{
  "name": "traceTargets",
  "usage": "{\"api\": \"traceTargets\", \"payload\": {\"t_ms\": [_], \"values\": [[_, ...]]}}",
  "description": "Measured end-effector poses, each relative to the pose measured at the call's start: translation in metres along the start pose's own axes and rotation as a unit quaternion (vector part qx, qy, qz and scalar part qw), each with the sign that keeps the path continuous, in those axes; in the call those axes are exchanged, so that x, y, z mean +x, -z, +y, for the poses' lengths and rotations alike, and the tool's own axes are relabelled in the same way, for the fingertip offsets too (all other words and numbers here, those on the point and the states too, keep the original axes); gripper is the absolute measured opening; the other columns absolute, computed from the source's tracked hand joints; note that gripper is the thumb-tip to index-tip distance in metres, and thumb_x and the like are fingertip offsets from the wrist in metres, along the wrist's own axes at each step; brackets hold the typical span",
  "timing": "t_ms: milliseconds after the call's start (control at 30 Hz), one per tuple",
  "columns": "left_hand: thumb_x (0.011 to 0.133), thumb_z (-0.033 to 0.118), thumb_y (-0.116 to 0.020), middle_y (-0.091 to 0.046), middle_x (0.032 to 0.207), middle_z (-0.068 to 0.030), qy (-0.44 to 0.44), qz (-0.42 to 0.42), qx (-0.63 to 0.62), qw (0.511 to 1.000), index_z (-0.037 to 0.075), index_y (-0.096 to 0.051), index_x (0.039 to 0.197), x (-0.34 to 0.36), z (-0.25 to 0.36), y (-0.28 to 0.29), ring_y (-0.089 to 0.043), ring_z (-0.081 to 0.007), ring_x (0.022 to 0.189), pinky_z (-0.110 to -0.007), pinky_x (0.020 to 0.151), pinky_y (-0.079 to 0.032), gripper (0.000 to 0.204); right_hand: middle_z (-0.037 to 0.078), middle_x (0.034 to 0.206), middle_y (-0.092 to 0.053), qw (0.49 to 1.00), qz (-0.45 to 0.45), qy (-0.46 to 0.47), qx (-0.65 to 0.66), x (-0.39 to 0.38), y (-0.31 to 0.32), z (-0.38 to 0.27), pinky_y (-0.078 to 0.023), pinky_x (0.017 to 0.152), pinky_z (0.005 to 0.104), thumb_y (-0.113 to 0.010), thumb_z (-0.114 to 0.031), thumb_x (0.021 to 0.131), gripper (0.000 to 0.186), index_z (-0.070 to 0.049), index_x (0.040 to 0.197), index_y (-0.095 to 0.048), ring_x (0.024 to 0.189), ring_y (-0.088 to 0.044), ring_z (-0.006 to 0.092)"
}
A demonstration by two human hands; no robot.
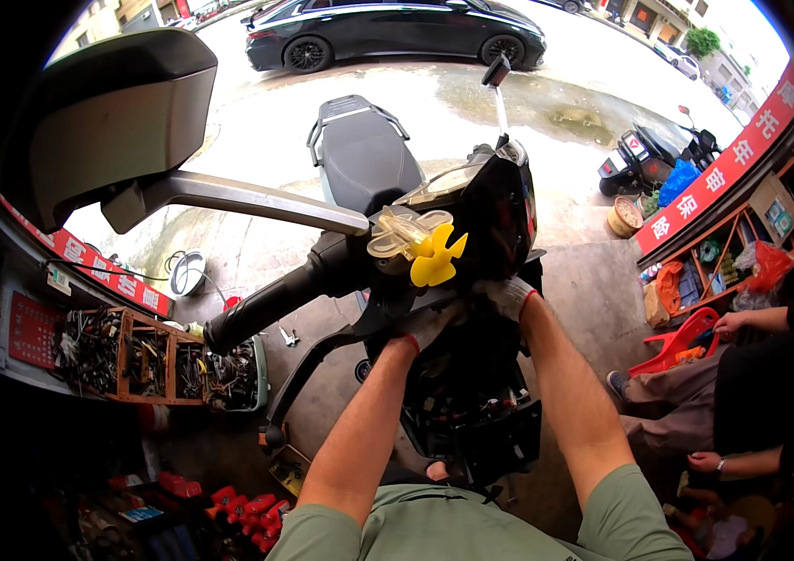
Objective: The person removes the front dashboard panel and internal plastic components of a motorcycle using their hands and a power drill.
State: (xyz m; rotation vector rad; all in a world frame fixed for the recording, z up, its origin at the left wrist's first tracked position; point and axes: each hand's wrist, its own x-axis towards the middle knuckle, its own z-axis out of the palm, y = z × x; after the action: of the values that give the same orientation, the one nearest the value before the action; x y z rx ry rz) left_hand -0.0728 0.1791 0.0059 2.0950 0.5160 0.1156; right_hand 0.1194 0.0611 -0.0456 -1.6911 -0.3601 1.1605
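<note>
A motor scooter stands before me, its dark seat (369, 154) beyond the handlebar. Both my hands wear white gloves with red cuffs and reach in under the handlebar. My left hand (429, 327) is at the front body, just right of the brake lever (308, 369). Against the dark panel below the instrument housing (501, 215) rests my right hand (511, 295). The scooter hides the fingers of both. A yellow propeller ornament (436, 257) sits on the handlebar, by the black grip (266, 304) and mirror (126, 122). Below my hands, the dark front cavity (462, 393) lies exposed.
At the right a person (686, 402) sits beside a red plastic chair (677, 344). Crates of parts (149, 360) line the left, near a metal bucket (187, 273). Red bottles (252, 514) stand lower left. A dark car (397, 33) is outside.
</note>
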Motion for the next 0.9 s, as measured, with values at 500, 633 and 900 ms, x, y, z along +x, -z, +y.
{"api": "traceTargets", "payload": {"t_ms": [500,633,900], "values": [[0.084,0.051,-0.061,-0.058,0.133,-0.0139,0.000,0.005,0.025,1.000,0.011,-0.059,0.128,0.001,0.001,0.002,-0.052,-0.0313,0.124,-0.038,0.105,-0.038,0.060,0.008,0.090,-0.068,0.996,0.009,0.032,0.084,-0.024,-0.018,-0.018,-0.054,0.059,0.0309,-0.063,-0.006,0.083,0.031,-0.004,0.114,-0.063,0.070,-0.066,0.0195],[0.084,0.051,-0.060,-0.059,0.131,-0.0139,0.016,-0.016,0.004,1.000,0.011,-0.060,0.127,0.001,0.004,0.003,-0.053,-0.0310,0.122,-0.037,0.104,-0.039,0.059,0.008,0.092,-0.068,0.997,0.038,0.040,0.055,-0.022,-0.019,-0.014,-0.054,0.062,0.0309,-0.065,-0.006,0.080,0.032,-0.001,0.111,-0.064,0.072,-0.064,0.0179],[0.086,0.048,-0.059,-0.064,0.122,-0.0142,-0.045,0.032,0.008,0.998,0.008,-0.065,0.118,0.002,-0.005,-0.001,-0.057,-0.0312,0.114,-0.037,0.099,-0.042,0.051,0.008,0.086,-0.067,0.994,0.026,0.043,0.094,-0.022,-0.019,-0.013,-0.051,0.056,0.0302,-0.067,-0.010,0.079,0.028,-0.002,0.106,-0.066,0.064,-0.061,0.0163]]}}
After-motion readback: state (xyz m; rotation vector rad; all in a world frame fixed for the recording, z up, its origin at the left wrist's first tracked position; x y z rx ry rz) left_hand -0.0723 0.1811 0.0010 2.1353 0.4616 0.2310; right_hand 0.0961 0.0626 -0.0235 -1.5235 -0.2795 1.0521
